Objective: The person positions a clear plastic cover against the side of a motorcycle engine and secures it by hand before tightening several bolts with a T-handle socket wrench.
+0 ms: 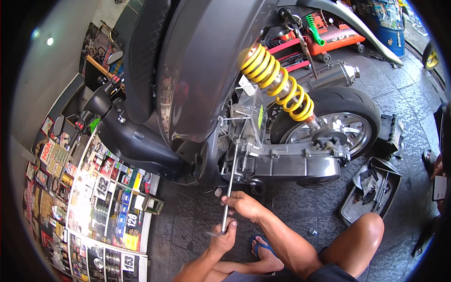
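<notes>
A long metal T-handle wrench (232, 176) slants from the scooter's engine area (242, 124) down toward me. My left hand (223, 240) is closed around its crossbar end. Higher up, my right hand (243, 205) pinches the shaft between thumb and fingers. The wrench's far tip reaches in among the engine parts beside the grey transmission case (293, 164); what it sits on is too small to make out. Above that case, a yellow coil-spring shock absorber (279, 82) runs from the dark body panel (202, 70) to the rear wheel (361, 120).
A grey tray (346, 214) with a rag and tools lies on the dark tiled floor at right. Behind the wheel are a silver exhaust muffler (336, 75) and a red air compressor (336, 44). Shelves of parts (108, 188) stand at left. Another person's hand (438, 167) shows at the right edge.
</notes>
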